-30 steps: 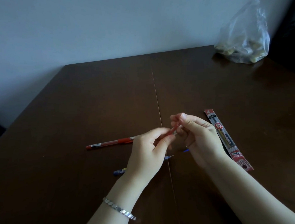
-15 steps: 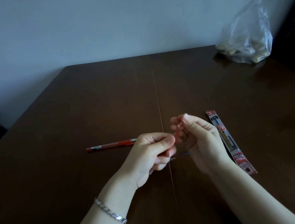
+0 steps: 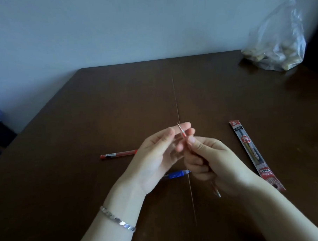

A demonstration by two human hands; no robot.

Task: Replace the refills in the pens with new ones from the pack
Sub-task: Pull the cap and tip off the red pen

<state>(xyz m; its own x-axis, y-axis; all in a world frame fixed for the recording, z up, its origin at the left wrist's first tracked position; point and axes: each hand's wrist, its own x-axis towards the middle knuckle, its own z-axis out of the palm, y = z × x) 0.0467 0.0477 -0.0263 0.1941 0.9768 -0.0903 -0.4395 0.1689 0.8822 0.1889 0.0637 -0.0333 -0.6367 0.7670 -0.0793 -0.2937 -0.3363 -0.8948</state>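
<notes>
Red pen [image 3: 117,155] lies on table [image 3: 99,113], L side. L hand [image 3: 154,160]: fingers near-straight, loosely apart, tips at the red refill [image 3: 183,133], thumb off it. Blue pen [image 3: 177,174] on table under hands. R hand [image 3: 211,160]: thumb & fingers clamped on refill, held tip-up above table. Refill pack [image 3: 252,152] flat on table, R of hands. Plastic bag [image 3: 279,47] at far R corner.

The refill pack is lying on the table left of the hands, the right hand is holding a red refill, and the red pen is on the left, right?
Not quite: the head view shows the refill pack lying to the right of the hands, not the left. The right hand does hold a red refill, and the red pen is on the left.
</notes>
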